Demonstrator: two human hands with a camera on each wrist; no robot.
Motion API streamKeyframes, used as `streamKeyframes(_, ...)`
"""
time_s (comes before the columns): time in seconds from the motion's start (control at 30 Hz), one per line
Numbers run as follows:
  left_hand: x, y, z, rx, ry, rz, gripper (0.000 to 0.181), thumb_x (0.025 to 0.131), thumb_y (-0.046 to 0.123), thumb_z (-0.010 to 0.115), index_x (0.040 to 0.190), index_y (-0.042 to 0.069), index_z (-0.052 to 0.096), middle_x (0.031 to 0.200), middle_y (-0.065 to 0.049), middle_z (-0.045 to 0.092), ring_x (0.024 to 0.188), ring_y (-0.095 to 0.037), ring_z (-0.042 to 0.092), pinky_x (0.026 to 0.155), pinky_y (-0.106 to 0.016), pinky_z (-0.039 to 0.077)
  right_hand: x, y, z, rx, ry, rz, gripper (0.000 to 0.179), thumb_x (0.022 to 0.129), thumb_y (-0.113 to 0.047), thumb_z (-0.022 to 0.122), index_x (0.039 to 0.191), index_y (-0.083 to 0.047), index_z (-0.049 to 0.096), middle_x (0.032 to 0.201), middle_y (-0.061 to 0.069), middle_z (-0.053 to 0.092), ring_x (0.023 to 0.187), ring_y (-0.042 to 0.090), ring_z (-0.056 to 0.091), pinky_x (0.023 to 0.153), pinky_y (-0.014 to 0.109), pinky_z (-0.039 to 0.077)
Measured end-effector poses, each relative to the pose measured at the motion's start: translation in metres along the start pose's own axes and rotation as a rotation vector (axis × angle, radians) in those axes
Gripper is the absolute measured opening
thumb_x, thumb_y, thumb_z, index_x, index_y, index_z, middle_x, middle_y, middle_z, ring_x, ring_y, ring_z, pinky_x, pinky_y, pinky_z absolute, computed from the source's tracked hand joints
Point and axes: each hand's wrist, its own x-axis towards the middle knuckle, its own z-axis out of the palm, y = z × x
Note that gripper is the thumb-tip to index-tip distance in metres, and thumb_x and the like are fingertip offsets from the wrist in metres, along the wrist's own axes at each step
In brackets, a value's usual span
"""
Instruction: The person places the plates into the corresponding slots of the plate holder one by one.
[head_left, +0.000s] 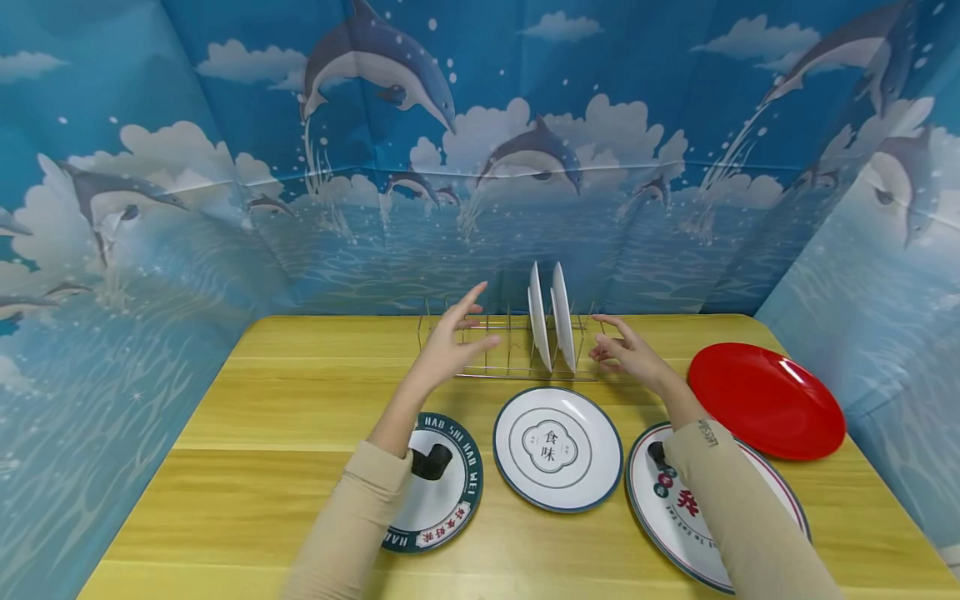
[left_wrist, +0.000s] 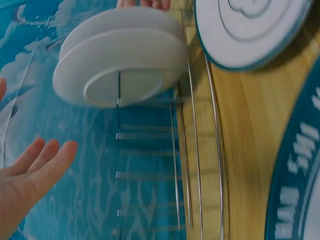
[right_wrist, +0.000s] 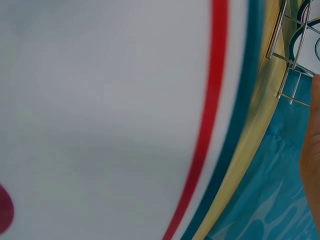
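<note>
A wire dish rack (head_left: 487, 368) stands at the back of the table, with two white plates upright in it: a left plate (head_left: 537, 321) and a right plate (head_left: 563, 321). Over the rack's left part is my left hand (head_left: 452, 343), its fingers spread and holding nothing. My right hand (head_left: 630, 357) hovers by the rack's right end, fingers loosely bent, apart from the right plate. In the left wrist view both plates (left_wrist: 125, 50) show their undersides, and right-hand fingertips appear behind them. Only an edge of the right hand (right_wrist: 312, 150) enters the right wrist view.
Before the rack lies a white plate with a blue rim (head_left: 596, 450). A green-rimmed plate (head_left: 468, 467) sits left, partly under the left forearm. A large plate with red and green rim lines (head_left: 645, 508) lies under the right forearm, beside a red oval plate (head_left: 765, 404).
</note>
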Motion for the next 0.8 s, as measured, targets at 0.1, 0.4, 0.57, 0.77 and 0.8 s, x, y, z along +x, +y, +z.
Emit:
streamKeyframes(0.1, -0.021, 0.005, -0.018, -0.014, 0.004, -0.03, 0.07, 0.087, 0.015, 0.063, 0.145, 0.022, 0.026, 0.134, -0.017, 0.039, 0.121, -0.037, 0.042, 0.091, -0.045, 0.047, 0.0, 0.0, 0.0, -0.008, -0.001, 0.0, 0.058, 0.097, -0.033, 0.043, 0.146, -0.017, 0.017, 0.109, 0.027, 0.051, 0.107, 0.045, 0.046, 0.093, 0.048, 0.045)
streamKeyframes(0.4, -0.076, -0.049, -0.052, 0.059, -0.053, -0.107, 0.073, 0.085, 0.02, 0.066, 0.146, 0.02, 0.025, 0.136, -0.021, 0.035, 0.121, -0.043, 0.04, 0.095, -0.05, 0.043, 0.0, -0.001, 0.0, -0.017, 0.001, 0.017, 0.059, 0.096, -0.033, 0.043, 0.146, -0.017, 0.016, 0.113, 0.029, 0.048, 0.108, 0.044, 0.046, 0.095, 0.05, 0.043)
streamKeyframes(0.57, -0.106, -0.072, -0.068, 0.065, -0.059, -0.153, 0.075, 0.084, 0.019, 0.067, 0.145, 0.019, 0.025, 0.136, -0.026, 0.032, 0.121, -0.046, 0.039, 0.096, -0.052, 0.04, 0.0, -0.001, 0.0, -0.012, -0.004, 0.018, 0.058, 0.096, -0.033, 0.043, 0.146, -0.019, 0.016, 0.113, 0.029, 0.048, 0.108, 0.044, 0.046, 0.095, 0.05, 0.042)
streamKeyframes(0.77, -0.137, -0.092, -0.085, 0.07, -0.056, -0.215, 0.074, 0.084, 0.013, 0.066, 0.145, 0.019, 0.025, 0.136, -0.027, 0.033, 0.118, -0.049, 0.041, 0.093, -0.055, 0.042, 0.0, -0.001, 0.0, -0.011, -0.001, 0.015, 0.059, 0.096, -0.034, 0.043, 0.146, -0.017, 0.016, 0.112, 0.029, 0.049, 0.108, 0.045, 0.046, 0.095, 0.051, 0.042)
streamKeyframes(0.8, -0.142, -0.094, -0.088, 0.074, -0.063, -0.225, 0.075, 0.084, 0.012, 0.066, 0.146, 0.018, 0.024, 0.135, -0.028, 0.034, 0.117, -0.049, 0.042, 0.092, -0.054, 0.043, 0.0, -0.001, 0.0, -0.011, -0.001, 0.016, 0.059, 0.096, -0.034, 0.043, 0.146, -0.017, 0.016, 0.112, 0.029, 0.049, 0.108, 0.045, 0.046, 0.095, 0.051, 0.042)
